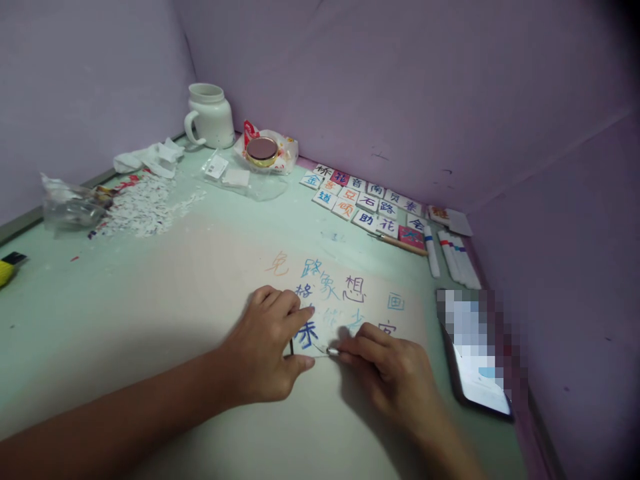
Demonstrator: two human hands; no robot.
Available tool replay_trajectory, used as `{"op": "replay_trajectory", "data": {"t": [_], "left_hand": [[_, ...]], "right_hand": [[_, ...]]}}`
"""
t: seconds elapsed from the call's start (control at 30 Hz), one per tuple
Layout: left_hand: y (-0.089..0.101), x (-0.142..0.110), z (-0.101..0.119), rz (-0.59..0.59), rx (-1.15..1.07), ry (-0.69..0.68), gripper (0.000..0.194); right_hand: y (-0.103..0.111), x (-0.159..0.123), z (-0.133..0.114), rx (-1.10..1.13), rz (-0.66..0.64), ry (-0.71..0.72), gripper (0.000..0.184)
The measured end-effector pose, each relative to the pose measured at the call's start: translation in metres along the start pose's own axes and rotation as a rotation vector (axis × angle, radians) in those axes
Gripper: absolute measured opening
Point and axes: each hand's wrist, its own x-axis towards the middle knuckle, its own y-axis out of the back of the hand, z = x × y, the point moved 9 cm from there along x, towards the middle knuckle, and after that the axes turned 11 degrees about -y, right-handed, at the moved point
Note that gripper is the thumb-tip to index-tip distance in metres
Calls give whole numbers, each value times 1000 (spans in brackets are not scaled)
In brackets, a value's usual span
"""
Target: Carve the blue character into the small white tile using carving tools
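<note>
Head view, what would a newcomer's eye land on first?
Probably the hands at front centre: the left hand steadies a blue-marked tile, while the right hand holds a metal-tipped tool at it. Next, the rows of painted tiles by the back wall, right of centre, and the white scraps heaped at left.

We see dark blue lettering [306, 335] on our pale tile [319, 335]; handwritten characters [311, 268] in orange, blue and purple; a pale green tabletop [95, 287]; mauve walls [390, 87]; a white jug [214, 119]; white lettered tiles [367, 219], some pink; and white markers [456, 257] banded red, blue and purple.
</note>
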Motion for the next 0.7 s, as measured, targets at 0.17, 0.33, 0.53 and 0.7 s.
{"op": "replay_trajectory", "data": {"t": [0.17,0.33,0.53,0.7], "left_hand": [[0,1,1,-16,-14,-20,41],[-2,0,1,-45,-12,-3,44],[0,0,0,1,-15,-8,45],[-3,1,-1,-28,-29,1,43]], "right_hand": [[5,-2,7,173,-9,-17,22],[10,-11,0,41,158,34,21],[6,-13,-11,-211,236,49,24],[3,-8,-10,-170,106,55,26]]}}
